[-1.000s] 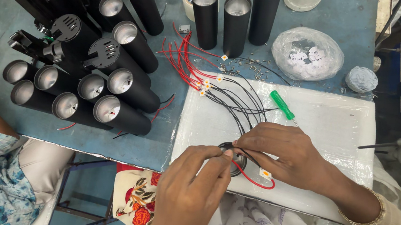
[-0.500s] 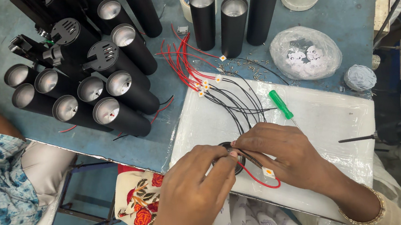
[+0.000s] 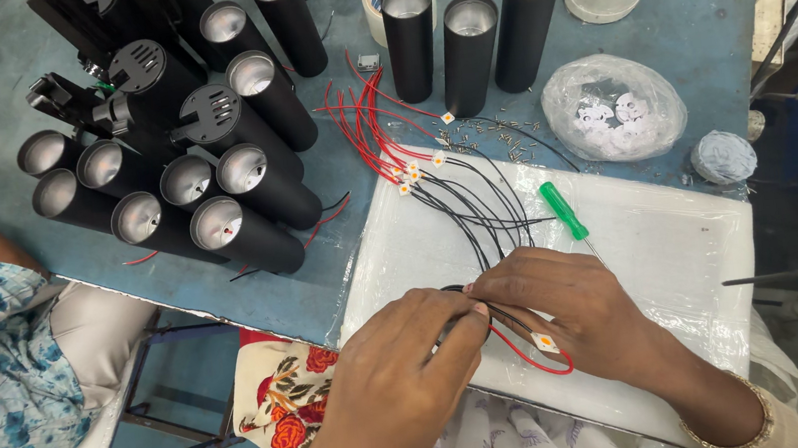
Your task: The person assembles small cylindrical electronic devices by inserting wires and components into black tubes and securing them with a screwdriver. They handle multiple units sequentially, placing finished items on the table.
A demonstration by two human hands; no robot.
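- Left hand (image 3: 392,385): fingers pinched narrow on a small black part (image 3: 458,319) over the white sheet (image 3: 683,252).
- Right hand (image 3: 569,310): fingers curled on the red-black wire (image 3: 524,355), chip hanging below.

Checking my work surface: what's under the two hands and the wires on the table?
A white sheet lies under the left hand, right hand and the wires, resting on the blue table. The table beneath the sheet is covered.
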